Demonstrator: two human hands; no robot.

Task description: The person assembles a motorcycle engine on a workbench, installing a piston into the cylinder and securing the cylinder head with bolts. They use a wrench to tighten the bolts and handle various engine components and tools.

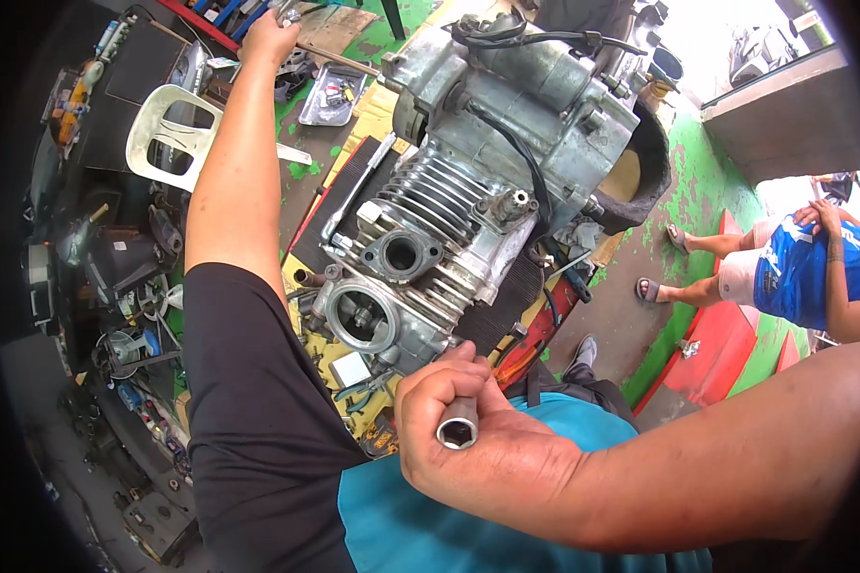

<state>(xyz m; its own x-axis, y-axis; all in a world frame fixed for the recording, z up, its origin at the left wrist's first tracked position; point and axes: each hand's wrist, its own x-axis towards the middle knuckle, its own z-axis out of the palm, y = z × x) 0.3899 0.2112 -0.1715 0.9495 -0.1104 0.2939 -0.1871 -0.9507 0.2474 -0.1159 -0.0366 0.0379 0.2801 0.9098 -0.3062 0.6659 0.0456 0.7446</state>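
Observation:
My right hand (pixel 468 439) is close below the camera, closed around a short steel hex socket (pixel 458 423) whose open end faces up. My left hand (pixel 269 38) is stretched far out to the upper left, its fingers curled on a small metal tool among the clutter there; what it grips is too small to tell. Between them lies a grey motorcycle engine (pixel 478 172) with cooling fins, a round open port (pixel 361 318) at its near end and black cables over its top. It rests on a black ribbed mat (pixel 349 181).
A white plastic chair (pixel 167 129) and a metal tray of small parts (pixel 330 95) stand at the upper left. Tools and parts litter the floor at left. A tyre (pixel 655 162) lies behind the engine. Another person in a blue shirt (pixel 803 272) sits at right.

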